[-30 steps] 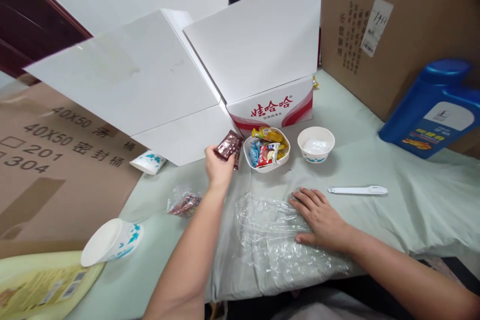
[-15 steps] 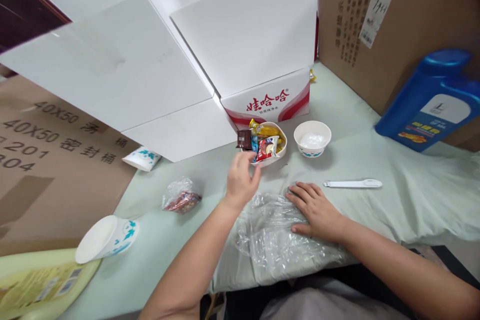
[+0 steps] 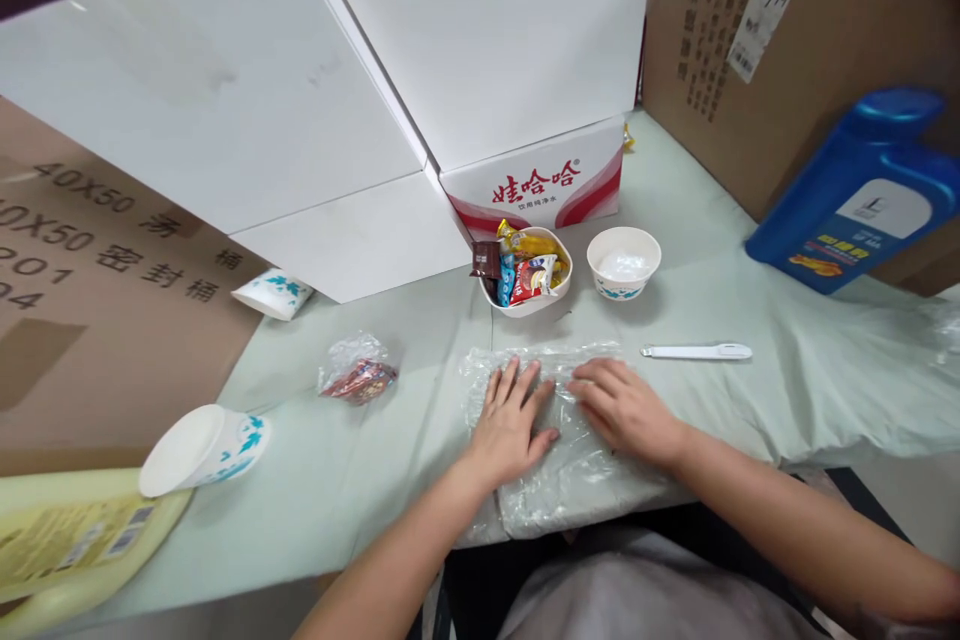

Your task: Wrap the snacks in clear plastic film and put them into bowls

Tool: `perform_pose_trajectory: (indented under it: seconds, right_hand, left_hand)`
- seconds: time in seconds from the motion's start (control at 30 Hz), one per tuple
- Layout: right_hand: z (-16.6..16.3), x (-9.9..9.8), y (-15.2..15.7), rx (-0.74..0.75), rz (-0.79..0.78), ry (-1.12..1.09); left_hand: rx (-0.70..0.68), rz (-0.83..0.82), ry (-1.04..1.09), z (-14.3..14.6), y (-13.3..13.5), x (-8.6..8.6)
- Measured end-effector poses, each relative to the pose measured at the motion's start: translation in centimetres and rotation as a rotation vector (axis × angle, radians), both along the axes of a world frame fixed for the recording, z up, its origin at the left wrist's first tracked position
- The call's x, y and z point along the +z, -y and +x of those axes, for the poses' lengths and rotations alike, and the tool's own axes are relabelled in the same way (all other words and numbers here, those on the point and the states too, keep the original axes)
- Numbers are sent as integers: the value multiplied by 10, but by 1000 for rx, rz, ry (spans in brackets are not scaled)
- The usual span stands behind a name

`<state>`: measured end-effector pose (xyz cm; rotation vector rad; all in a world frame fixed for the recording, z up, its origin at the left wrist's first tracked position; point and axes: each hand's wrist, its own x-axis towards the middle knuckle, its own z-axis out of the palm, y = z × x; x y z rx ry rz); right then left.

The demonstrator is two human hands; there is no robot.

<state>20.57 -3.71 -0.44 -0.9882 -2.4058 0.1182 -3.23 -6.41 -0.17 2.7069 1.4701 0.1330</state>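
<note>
A crinkled sheet of clear plastic (image 3: 559, 495) lies spread over the front of the table. My left hand (image 3: 510, 425) rests flat on it with the fingers spread. Close by on the right, my right hand (image 3: 626, 410) also lies on the plastic, fingers stretched out. Just beyond both hands stands a white bowl (image 3: 536, 308) filled with wrapped snacks (image 3: 532, 278) in red, blue, brown and yellow. A paper bowl (image 3: 624, 265) with something clear and crumpled inside is to its right. Beside my right hand lies a slim white utility knife (image 3: 697, 352).
Left of my hands sits a small clear bag of red-wrapped pieces (image 3: 360, 375). Two tipped paper cups (image 3: 240, 445) and a yellow bottle (image 3: 82, 540) lie farther left. White boxes (image 3: 525, 50) stand behind; a blue bottle (image 3: 855, 200) and brown carton (image 3: 735, 40) are on the right.
My left hand has come back from the snack bowl and down onto the plastic sheet. The sheet is spread flatter and wider to the left. My right hand stays on it.
</note>
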Motion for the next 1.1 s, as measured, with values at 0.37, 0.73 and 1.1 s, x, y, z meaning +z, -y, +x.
perform_pose_trajectory:
  seconds: [0.37,0.73,1.1]
  right_hand:
    - [-5,-16,-1,-230,-250,362]
    - [12,1,8,-312,-246,377]
    - [-6,5,-49,-134,-225,368]
  left_hand:
    - [373,13,-13,-45,-25,9]
    - [40,-21,44,-54,15,13]
    - [239,41,13,-36,-11,2]
